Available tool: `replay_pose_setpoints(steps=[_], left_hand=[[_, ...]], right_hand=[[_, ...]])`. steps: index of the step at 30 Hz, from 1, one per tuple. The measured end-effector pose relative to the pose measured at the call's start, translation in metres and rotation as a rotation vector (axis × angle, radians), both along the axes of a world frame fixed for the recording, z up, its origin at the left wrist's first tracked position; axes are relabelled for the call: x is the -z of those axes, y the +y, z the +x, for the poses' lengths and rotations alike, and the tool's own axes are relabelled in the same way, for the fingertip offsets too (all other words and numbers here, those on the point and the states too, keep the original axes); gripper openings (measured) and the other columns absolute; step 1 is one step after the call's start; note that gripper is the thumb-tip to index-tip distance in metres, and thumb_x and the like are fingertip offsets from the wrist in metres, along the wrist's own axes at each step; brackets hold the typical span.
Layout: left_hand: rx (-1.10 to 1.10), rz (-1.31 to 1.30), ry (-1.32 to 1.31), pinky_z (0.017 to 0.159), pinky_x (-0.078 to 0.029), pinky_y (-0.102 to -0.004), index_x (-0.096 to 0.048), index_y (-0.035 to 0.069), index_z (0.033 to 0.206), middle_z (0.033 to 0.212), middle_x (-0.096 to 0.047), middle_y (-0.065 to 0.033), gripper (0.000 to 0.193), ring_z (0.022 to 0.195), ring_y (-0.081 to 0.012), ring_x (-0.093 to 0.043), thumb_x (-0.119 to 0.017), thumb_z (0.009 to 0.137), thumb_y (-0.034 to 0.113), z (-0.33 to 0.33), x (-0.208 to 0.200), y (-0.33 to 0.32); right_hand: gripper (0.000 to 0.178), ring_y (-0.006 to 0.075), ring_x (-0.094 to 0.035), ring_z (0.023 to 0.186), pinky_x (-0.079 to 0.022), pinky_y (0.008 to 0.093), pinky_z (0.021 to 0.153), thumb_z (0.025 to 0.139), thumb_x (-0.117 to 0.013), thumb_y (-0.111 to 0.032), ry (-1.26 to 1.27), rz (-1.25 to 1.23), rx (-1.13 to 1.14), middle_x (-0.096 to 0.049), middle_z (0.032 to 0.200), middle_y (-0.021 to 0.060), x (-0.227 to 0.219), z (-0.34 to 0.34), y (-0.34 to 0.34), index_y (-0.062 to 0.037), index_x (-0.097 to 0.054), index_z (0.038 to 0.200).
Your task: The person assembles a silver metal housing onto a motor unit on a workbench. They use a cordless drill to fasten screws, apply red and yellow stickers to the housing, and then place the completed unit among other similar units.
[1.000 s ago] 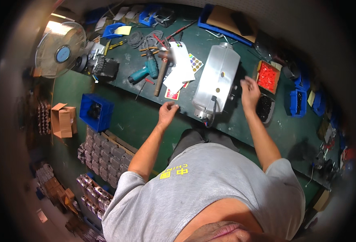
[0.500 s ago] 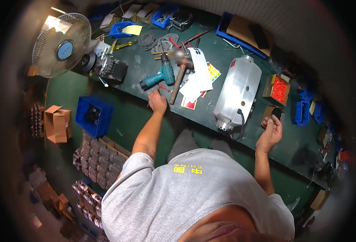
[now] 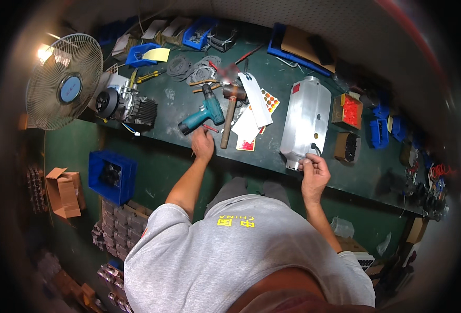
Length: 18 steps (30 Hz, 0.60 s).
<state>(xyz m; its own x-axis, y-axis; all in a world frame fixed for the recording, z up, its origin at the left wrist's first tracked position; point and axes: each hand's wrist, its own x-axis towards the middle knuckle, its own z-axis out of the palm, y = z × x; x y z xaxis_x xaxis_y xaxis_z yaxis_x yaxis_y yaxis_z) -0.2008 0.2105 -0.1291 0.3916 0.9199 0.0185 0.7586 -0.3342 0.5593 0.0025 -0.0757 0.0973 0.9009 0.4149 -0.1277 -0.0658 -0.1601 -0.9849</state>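
Note:
My right hand point(image 3: 315, 175) is at the near end of a long silver metal casing point(image 3: 307, 115), beside the short black cable point(image 3: 315, 148) that comes out of it. Thumb and fingers are pinched together; what they hold, if anything, is too small to make out. My left hand point(image 3: 203, 145) rests at the bench's front edge with its fingers curled in, and its grip is hidden. Just beyond it lie a thin red tool point(image 3: 210, 128) and a teal cordless drill point(image 3: 204, 116). A wooden-handled hammer point(image 3: 228, 122) lies to the right of the drill.
White sheets point(image 3: 247, 124) and sticker sheets point(image 3: 270, 100) lie mid-bench. Right of the casing stand a box of red parts point(image 3: 350, 112) and a box of black parts point(image 3: 348, 147). A fan point(image 3: 66, 83) and a motor-like assembly point(image 3: 131, 107) stand left; a blue bin point(image 3: 126, 175) sits lower.
My right hand has moved left from the box of black parts to the casing's near end. My left hand has stayed at the bench edge. The whole view has shifted slightly.

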Motion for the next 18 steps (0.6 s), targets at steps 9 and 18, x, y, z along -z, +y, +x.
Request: replay_pose_setpoints(steps=[9, 18], left_hand=[[0.144, -0.245, -0.035, 0.095, -0.048, -0.0522, -0.061, 0.000, 0.119, 0.116, -0.063, -0.0246, 0.049, 0.110, -0.0433, -0.060, -0.071, 0.084, 0.033, 0.061, -0.009, -0.018], [0.103, -0.739, -0.203, 0.086, -0.052, -0.0464, -0.060, -0.010, 0.115, 0.094, -0.070, -0.0265, 0.050, 0.092, -0.0378, -0.069, -0.065, 0.084, 0.030, 0.086, 0.003, 0.018]], right_hand=[[0.017, 0.0082, -0.063, 0.077, -0.053, 0.0227, 0.072, 0.096, -0.063, 0.000, 0.177, -0.062, -0.216, -0.071, 0.090, 0.0061, 0.021, -0.032, 0.012, 0.0046, -0.066, 0.112], [0.017, 0.0082, -0.064, 0.077, -0.052, 0.0230, 0.071, 0.093, -0.065, -0.003, 0.148, -0.111, -0.271, -0.071, 0.086, 0.0053, 0.037, -0.030, 0.004, 0.0054, -0.069, 0.108]])
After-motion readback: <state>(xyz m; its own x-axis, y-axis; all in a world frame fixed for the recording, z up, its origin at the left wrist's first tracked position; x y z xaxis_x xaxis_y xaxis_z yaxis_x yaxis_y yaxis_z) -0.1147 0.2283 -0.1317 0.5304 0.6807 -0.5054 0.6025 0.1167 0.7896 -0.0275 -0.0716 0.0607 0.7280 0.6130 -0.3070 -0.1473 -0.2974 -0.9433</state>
